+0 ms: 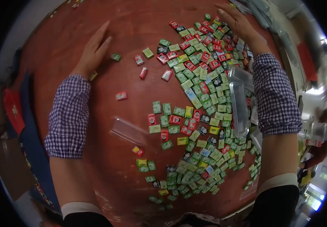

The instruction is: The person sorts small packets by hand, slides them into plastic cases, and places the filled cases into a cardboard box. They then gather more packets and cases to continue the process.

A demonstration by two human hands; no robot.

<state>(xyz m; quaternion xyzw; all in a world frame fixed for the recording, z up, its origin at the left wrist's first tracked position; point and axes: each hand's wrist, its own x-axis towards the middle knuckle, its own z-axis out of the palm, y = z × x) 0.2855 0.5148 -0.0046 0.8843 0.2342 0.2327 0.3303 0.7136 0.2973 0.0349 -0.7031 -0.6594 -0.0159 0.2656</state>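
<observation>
Small rectangular packets in green, red, yellow and black lie in a wide heap over the middle and right of the red-brown tabletop. On the left, my left hand is open, fingers stretched out towards the far side and holding nothing. Just right of its thumb is one green packet, with a yellowish one partly hidden by the wrist. My right hand, also open, reaches across the upper right edge of the heap, its palm side close to the red and green packets there. Both forearms wear checked sleeve covers.
Clear plastic trays rest among the packets beside my right forearm, and a clear plastic lid-like piece lies left of the heap. More clear plastic lines the far right edge. At the left edge are a blue cloth and a red item.
</observation>
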